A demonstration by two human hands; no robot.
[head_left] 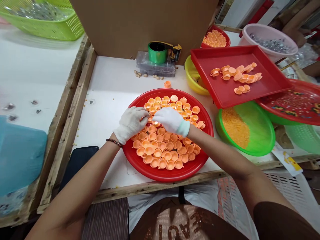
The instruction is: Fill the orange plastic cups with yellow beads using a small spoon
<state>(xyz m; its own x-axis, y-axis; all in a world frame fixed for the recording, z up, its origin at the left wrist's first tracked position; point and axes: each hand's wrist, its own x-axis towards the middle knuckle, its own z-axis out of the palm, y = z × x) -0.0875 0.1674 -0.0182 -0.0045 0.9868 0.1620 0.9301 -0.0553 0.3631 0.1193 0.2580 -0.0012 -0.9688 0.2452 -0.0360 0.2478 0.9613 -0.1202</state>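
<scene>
A round red tray [172, 176] in front of me holds many small orange toy cups [162, 145] with handles, most of them standing mouth up. Over its left rim and upper left part is my left hand [132, 122] in a white knit glove, its fingers closed with the tips pinched together. My right hand [170, 119], gloved in white with a pale green cuff, reaches in from the right with its fingertips close to the left ones. Both hands are just above the cups. Whatever lies between the fingertips is too small or hidden to make out.
Right of the tray are a red rectangular tray [212, 83] with orange cups, a green basin [270, 140] of orange bits and a yellow bowl [191, 78]. Behind stands a green tape roll [157, 55] against cardboard [145, 23]. A dark phone [80, 160] lies left.
</scene>
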